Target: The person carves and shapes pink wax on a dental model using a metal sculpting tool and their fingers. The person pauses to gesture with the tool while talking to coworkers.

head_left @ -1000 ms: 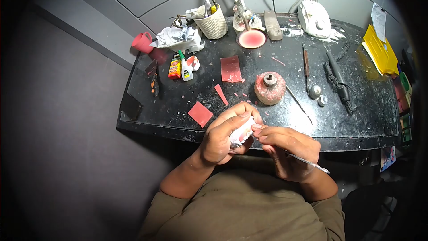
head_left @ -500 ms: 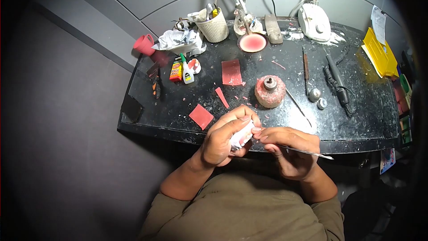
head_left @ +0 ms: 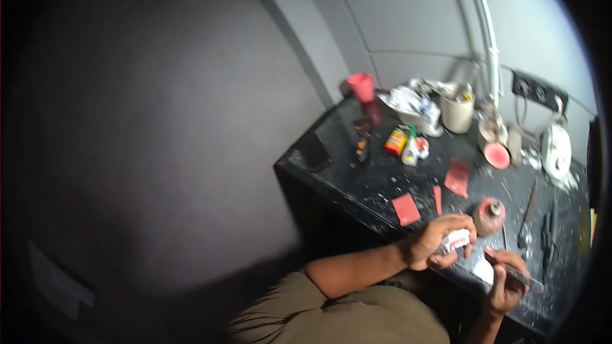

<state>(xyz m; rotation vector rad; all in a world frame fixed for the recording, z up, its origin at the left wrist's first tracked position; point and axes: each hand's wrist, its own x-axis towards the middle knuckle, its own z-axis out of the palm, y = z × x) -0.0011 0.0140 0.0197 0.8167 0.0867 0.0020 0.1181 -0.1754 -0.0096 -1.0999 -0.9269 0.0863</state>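
My left hand [head_left: 424, 247] is closed around a white dental model [head_left: 456, 240] with pink on it, held over the front edge of the desk. My right hand [head_left: 505, 283], apart from the model, grips a thin metal spatula [head_left: 534, 285] whose flat end sticks out to the right. Just beyond the hands stands a round, pink-smeared burner bottle [head_left: 489, 220] with a metal neck. Pink wax sheets [head_left: 406, 209] and a narrow wax strip [head_left: 437, 199] lie left of the bottle. The picture is somewhat blurred.
On the dark desk [head_left: 347, 181] are a yellow-red box [head_left: 396, 143], a small white bottle [head_left: 410, 153], a pink cup [head_left: 362, 88], a woven tool pot [head_left: 457, 116] and a white device [head_left: 556, 151]. A handpiece [head_left: 549, 242] lies at right. A lamp arm [head_left: 493, 51] rises behind.
My view has swung left and tilted, so the desk sits further right. My right hand with the spatula has moved away from the dental model, which stays in my left hand.
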